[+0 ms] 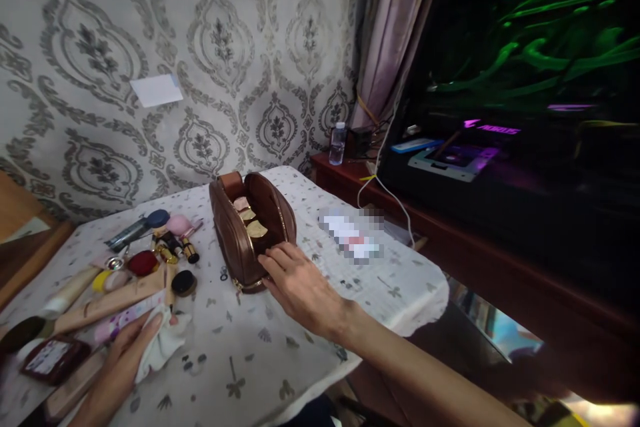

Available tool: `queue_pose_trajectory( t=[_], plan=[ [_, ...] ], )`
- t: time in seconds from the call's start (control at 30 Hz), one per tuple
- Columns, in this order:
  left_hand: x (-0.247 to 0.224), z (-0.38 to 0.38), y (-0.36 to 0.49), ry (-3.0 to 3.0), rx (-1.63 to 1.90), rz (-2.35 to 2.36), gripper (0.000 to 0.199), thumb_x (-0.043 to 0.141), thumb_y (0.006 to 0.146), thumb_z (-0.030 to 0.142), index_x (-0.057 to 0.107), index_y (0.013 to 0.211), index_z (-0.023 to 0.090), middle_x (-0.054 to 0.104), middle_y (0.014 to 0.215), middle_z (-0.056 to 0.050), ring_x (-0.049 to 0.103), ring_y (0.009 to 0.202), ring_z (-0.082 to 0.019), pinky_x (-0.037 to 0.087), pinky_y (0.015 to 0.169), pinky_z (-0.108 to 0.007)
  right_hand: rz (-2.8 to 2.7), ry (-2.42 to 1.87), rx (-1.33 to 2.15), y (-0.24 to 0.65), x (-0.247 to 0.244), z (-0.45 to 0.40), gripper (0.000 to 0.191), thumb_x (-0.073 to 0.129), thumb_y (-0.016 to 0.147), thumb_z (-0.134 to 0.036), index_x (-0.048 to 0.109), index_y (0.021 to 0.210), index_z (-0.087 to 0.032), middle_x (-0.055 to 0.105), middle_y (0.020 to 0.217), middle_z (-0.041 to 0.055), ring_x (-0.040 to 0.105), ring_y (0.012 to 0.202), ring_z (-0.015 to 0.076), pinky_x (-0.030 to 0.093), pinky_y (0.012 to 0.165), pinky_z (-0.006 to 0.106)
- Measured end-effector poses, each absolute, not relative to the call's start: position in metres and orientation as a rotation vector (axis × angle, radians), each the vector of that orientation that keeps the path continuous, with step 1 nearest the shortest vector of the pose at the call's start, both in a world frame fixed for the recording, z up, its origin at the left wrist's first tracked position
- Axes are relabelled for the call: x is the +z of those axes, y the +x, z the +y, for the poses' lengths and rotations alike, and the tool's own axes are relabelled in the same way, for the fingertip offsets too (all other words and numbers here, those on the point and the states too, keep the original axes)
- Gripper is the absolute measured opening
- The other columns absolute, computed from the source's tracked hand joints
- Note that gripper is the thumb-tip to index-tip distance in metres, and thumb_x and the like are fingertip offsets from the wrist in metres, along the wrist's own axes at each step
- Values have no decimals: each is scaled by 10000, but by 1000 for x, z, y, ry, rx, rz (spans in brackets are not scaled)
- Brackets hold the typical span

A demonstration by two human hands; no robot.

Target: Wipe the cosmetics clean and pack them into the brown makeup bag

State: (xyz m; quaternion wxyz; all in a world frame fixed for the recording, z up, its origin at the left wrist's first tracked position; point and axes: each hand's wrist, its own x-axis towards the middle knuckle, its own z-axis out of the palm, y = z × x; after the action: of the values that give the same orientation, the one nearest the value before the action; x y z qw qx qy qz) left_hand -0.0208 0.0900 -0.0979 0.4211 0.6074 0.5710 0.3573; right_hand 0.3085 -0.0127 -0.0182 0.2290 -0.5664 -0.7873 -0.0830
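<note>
A brown cosmetic bag (231,240) stands unzipped on the patterned cloth, with a few light packets (257,229) inside. My right hand (300,283) grips the bag's near rim, its fingers bent over the edge and its thumb outside. At lower left, my left hand (127,350) holds a crumpled white cloth (163,340). Beside and beyond that hand lie cosmetics: a pink and white tube (125,313), a long beige tube (117,295), a round black lid (183,283), a red rounded item (143,263) and a dark red jar (55,359).
The white printed tablecloth (280,353) covers the table. To the right of the bag lies a blurred-out item (350,235). A clear bottle (337,145) and a white cable (387,190) are on the dark red desk (325,170), near a large dark computer case (520,193).
</note>
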Motion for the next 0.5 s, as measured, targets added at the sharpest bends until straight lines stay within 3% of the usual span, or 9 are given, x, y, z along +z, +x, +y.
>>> queue_pose_trajectory(
  t=[0.23, 0.4, 0.5],
  plan=[
    [-107, 90, -22, 1348, 895, 1350, 528, 755, 649, 692, 764, 860, 208, 780, 890, -42, 712, 849, -253, 576, 730, -263, -2096, -1518, -312, 306, -31, -12, 331, 559, 933, -170, 588, 1250, -82, 646, 1121, 151, 554, 1099, 305, 525, 967, 487],
    [-100, 90, -20, 1408, 832, 1304, 545, 748, 642, 706, 752, 840, 198, 773, 859, -48, 691, 750, -245, 556, 651, -271, -2055, -1496, -345, 303, -35, -14, 363, 567, 926, -171, 579, 1273, -63, 636, 1171, 178, 548, 1144, 312, 489, 1028, 499],
    [-94, 87, -16, 1435, 821, 1298, 557, 733, 644, 720, 745, 837, 198, 768, 844, -49, 684, 733, -246, 546, 624, -274, -2021, -1489, -231, 305, -24, -11, 254, 486, 973, -164, 628, 1176, -107, 665, 1078, 152, 594, 1062, 263, 508, 974, 438]
  ],
)
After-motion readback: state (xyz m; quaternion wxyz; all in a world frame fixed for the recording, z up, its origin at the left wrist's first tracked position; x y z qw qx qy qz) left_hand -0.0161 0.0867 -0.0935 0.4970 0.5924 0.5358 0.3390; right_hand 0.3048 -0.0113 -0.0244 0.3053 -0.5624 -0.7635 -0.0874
